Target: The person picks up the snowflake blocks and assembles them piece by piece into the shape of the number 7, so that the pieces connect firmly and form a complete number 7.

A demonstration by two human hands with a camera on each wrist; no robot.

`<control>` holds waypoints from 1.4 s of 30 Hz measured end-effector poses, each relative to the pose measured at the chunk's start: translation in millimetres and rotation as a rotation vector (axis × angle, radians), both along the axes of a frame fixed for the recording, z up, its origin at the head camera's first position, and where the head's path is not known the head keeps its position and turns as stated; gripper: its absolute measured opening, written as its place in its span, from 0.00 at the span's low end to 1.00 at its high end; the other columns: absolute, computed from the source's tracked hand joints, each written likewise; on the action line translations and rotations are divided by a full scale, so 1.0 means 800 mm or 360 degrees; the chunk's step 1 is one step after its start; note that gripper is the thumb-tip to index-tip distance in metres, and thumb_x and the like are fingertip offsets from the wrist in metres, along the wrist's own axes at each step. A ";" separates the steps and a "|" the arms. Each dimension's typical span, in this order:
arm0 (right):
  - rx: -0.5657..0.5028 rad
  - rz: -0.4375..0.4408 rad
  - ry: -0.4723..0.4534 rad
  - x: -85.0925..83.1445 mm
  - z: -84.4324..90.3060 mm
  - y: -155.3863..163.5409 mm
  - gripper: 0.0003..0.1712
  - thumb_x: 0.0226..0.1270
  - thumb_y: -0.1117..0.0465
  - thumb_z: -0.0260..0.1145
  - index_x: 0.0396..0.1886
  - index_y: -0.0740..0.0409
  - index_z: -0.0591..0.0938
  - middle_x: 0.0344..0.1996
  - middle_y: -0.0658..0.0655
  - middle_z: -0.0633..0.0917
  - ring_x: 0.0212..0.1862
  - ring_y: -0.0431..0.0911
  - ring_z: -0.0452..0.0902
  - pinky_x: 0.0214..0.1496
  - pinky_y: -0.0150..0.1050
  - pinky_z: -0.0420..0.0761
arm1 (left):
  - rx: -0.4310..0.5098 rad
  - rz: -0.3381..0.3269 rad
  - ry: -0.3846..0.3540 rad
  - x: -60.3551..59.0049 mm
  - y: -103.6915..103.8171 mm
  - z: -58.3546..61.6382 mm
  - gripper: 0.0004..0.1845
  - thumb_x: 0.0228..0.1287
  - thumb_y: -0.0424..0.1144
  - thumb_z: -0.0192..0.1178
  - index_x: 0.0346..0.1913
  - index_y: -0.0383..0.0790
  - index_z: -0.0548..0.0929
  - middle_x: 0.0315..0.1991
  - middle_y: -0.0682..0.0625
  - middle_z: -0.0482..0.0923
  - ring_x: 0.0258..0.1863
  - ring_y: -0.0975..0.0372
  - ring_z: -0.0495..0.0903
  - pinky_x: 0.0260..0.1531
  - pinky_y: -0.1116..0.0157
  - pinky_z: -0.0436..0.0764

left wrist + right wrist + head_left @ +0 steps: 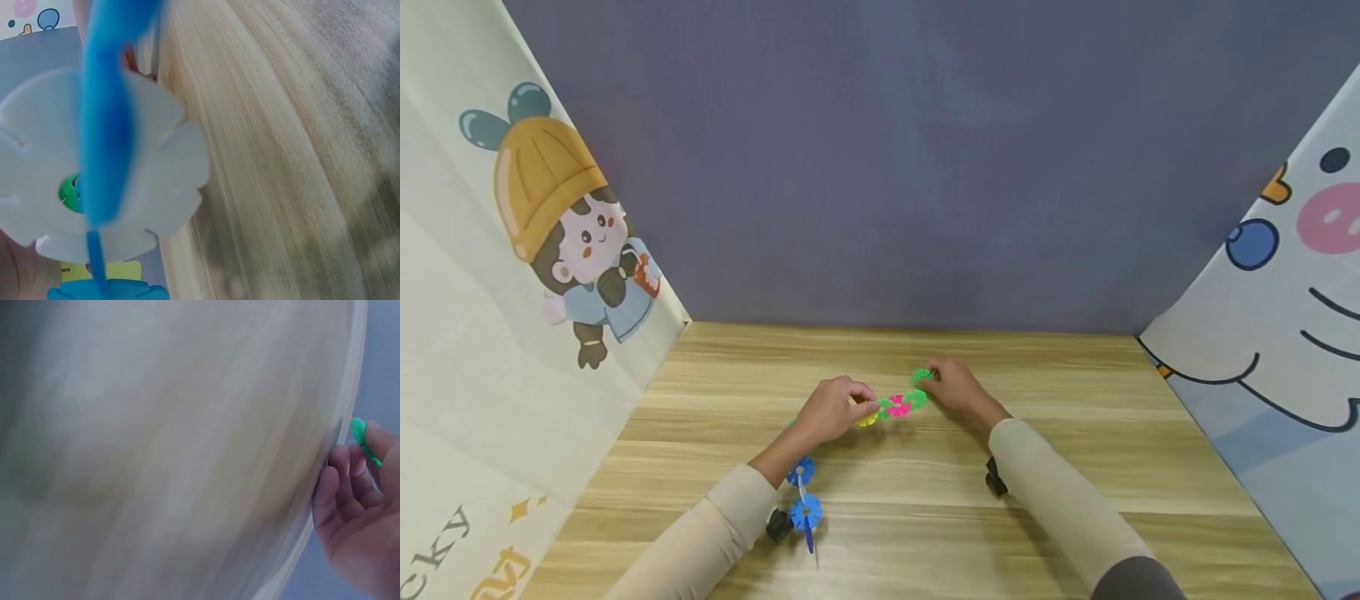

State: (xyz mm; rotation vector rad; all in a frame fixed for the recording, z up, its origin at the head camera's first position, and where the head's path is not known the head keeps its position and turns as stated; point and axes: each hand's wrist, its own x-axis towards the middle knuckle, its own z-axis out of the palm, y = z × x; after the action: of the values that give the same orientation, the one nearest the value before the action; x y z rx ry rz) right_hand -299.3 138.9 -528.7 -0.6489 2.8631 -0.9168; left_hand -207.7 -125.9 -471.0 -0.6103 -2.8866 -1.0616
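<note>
A chain of notched, flower-shaped plastic discs runs between the two hands. My left hand point(835, 408) pinches it close to a yellow disc point(867, 420). Right of that come a pink disc point(897, 406) and a green disc point(915, 400). At the far end my right hand point(957, 386) pinches another green disc point(922, 378), its edge also showing between thumb and fingers in the right wrist view. Below the left wrist hang blue discs point(806, 510) and a purple disc point(809, 538). A white disc point(37, 119) fills much of the left wrist view; part of the chain is hidden behind the left forearm.
Both hands are above a wood-grain table point(917, 533). A dark grey-blue panel point(910, 167) rises at its back edge. Printed cartoon panels stand at the left point(460, 275) and right point(1300, 350). Black wrist devices show beneath both sleeves.
</note>
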 end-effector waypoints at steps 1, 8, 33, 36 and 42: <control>-0.0012 0.0008 -0.0008 0.001 0.000 0.002 0.11 0.73 0.54 0.67 0.35 0.54 0.77 0.21 0.49 0.70 0.24 0.41 0.61 0.31 0.35 0.65 | -0.0001 0.0003 -0.0001 0.000 0.000 0.000 0.05 0.68 0.46 0.68 0.34 0.53 0.90 0.33 0.60 0.85 0.37 0.67 0.79 0.40 0.63 0.80; -0.0090 0.0045 -0.0028 0.011 0.007 0.007 0.14 0.74 0.56 0.66 0.53 0.55 0.84 0.24 0.49 0.81 0.25 0.39 0.72 0.31 0.33 0.73 | -0.0005 0.0009 -0.0023 -0.001 -0.001 -0.003 0.06 0.68 0.46 0.67 0.33 0.53 0.89 0.33 0.60 0.84 0.36 0.67 0.77 0.38 0.63 0.78; -0.0800 -0.0105 -0.0696 0.069 0.025 0.035 0.25 0.77 0.57 0.63 0.68 0.62 0.74 0.29 0.65 0.83 0.25 0.44 0.77 0.30 0.40 0.82 | -0.0023 -0.0006 -0.0005 -0.005 0.003 -0.006 0.04 0.68 0.45 0.68 0.35 0.52 0.90 0.32 0.60 0.84 0.34 0.67 0.77 0.36 0.65 0.77; -0.0855 -0.0134 -0.0714 0.071 0.026 0.037 0.23 0.77 0.58 0.62 0.66 0.63 0.74 0.31 0.68 0.83 0.26 0.44 0.77 0.31 0.39 0.82 | -0.0020 -0.0003 -0.0014 -0.005 0.003 -0.006 0.04 0.67 0.45 0.68 0.35 0.52 0.90 0.32 0.60 0.84 0.34 0.67 0.77 0.37 0.65 0.78; -0.0915 -0.0178 -0.0740 0.076 0.028 0.035 0.19 0.77 0.59 0.62 0.63 0.62 0.76 0.29 0.65 0.84 0.26 0.43 0.78 0.30 0.37 0.83 | -0.0035 -0.0007 -0.0007 -0.003 0.006 -0.006 0.05 0.67 0.45 0.68 0.33 0.52 0.89 0.32 0.60 0.84 0.34 0.67 0.77 0.38 0.64 0.78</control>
State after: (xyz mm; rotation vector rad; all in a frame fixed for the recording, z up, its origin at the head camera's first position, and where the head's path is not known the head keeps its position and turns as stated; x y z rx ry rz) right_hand -238.8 166.9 -506.7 -0.2480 2.2389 -1.6751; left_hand -210.3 -121.1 -475.4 -0.6163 -2.9059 -1.0346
